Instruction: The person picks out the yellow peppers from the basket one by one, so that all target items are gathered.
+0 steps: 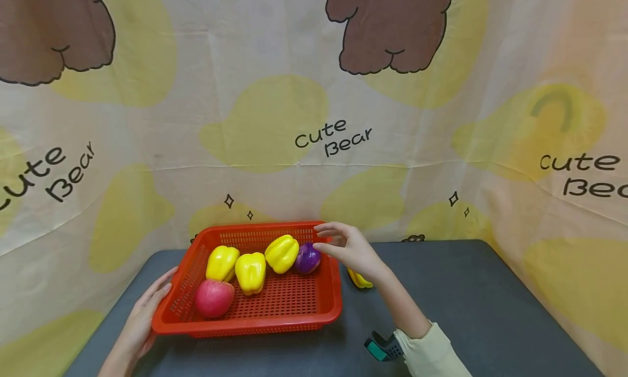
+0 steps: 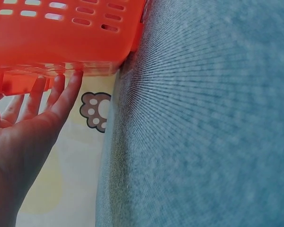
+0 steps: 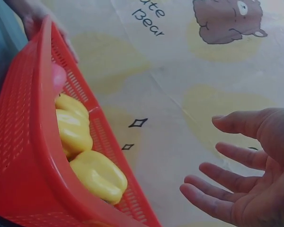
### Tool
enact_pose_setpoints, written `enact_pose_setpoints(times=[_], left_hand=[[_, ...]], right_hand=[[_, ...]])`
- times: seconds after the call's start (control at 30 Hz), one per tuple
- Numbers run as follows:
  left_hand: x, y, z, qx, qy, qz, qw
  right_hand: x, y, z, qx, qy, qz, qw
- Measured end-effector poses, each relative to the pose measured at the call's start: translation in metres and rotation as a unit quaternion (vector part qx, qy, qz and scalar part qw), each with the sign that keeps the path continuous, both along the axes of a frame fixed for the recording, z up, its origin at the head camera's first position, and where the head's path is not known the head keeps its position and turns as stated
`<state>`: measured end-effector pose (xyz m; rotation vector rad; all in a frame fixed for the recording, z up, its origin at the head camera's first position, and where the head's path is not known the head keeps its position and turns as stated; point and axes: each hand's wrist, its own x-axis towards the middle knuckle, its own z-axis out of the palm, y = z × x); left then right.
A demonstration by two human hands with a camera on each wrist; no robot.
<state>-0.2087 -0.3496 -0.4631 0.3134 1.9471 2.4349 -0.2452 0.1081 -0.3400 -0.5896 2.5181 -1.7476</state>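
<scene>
A red plastic basket (image 1: pixel 265 327) stands on the table with three yellow bell peppers (image 1: pixel 251 274), a round pinkish-red fruit (image 1: pixel 214 299) and a round, glossy purple vegetable (image 1: pixel 308 259) inside. My left hand (image 1: pixel 142 316) is at the basket's left side; in the left wrist view its extended fingers (image 2: pixel 66 101) reach below the rim and touch the outer wall. Over the right rim, beside the purple vegetable, my right hand (image 1: pixel 349 249) has its fingers spread and loosely bent. In the right wrist view that hand (image 3: pixel 255 175) holds nothing.
A yellow banana-like item (image 1: pixel 360 280) lies on the dark table (image 1: pixel 451 301) right of the basket, partly hidden by my right forearm. A dark band with a green face (image 1: pixel 382 347) is at my right sleeve. Behind the table hangs a printed cloth (image 1: pixel 265 126).
</scene>
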Motion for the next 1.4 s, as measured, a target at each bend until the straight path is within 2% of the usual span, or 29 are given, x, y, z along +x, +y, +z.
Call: enact_pose_setpoints(times=[0.4, 0.6, 1.4], left_hand=[[-0.001, 0.001, 0.001, -0.005, 0.001, 0.0, 1.0], [-0.002, 0.001, 0.001, -0.005, 0.008, -0.006, 0.9999], [0.0, -0.001, 0.0, -0.015, -0.013, 0.009, 0.9998]], right_hand=[[-0.021, -0.02, -0.004, 0.017, -0.03, 0.009, 0.9993], [-0.03, -0.03, -0.006, 0.044, -0.032, 0.001, 0.9985], [-0.06, -0.059, -0.018, 0.097, -0.039, -0.006, 0.9944]])
